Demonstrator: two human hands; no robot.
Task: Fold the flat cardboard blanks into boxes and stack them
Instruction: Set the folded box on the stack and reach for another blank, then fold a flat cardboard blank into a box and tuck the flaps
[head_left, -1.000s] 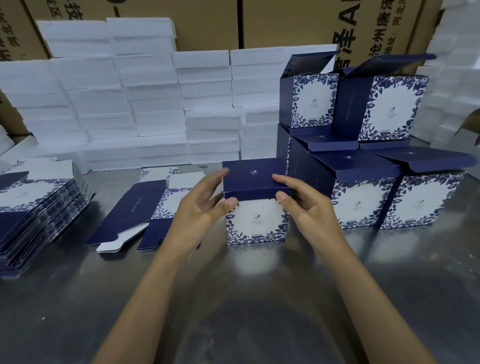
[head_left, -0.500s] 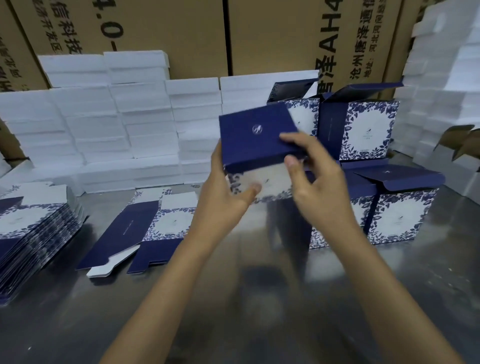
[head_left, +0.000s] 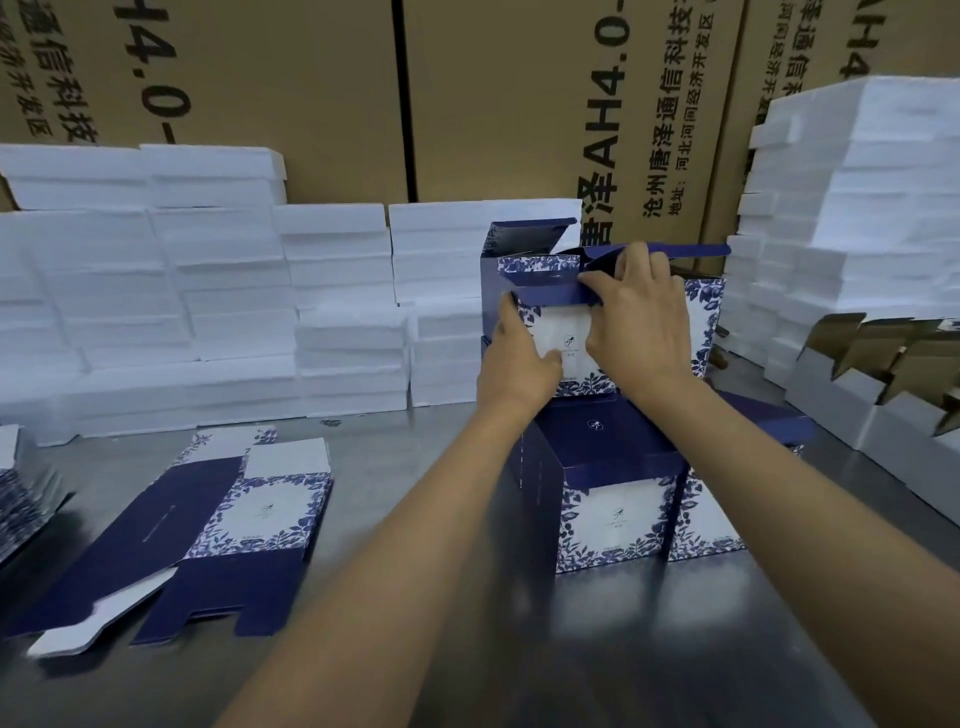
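A folded navy box with a white floral front (head_left: 563, 332) sits on top of a lower row of finished boxes (head_left: 613, 493) at the right of the steel table. My left hand (head_left: 514, 358) holds its left side, thumb on the front face. My right hand (head_left: 634, 322) grips its right upper edge, fingers over the navy lid flap. More finished boxes (head_left: 701, 312) stand behind it with lids open. One flat blank (head_left: 208, 525) lies unfolded at the left centre. A pile of flat blanks (head_left: 21, 504) shows at the left edge.
Stacks of white foam slabs (head_left: 208, 291) line the back, and more rise at the right (head_left: 857, 208). Large brown cartons (head_left: 311, 104) form the wall behind. White trays with brown dividers (head_left: 883, 374) sit at the far right. Bare steel table (head_left: 363, 649) lies nearest me.
Both hands lifted the folded box off the table, carried it up and back to the right, and now hold it on top of the lower row of boxes.
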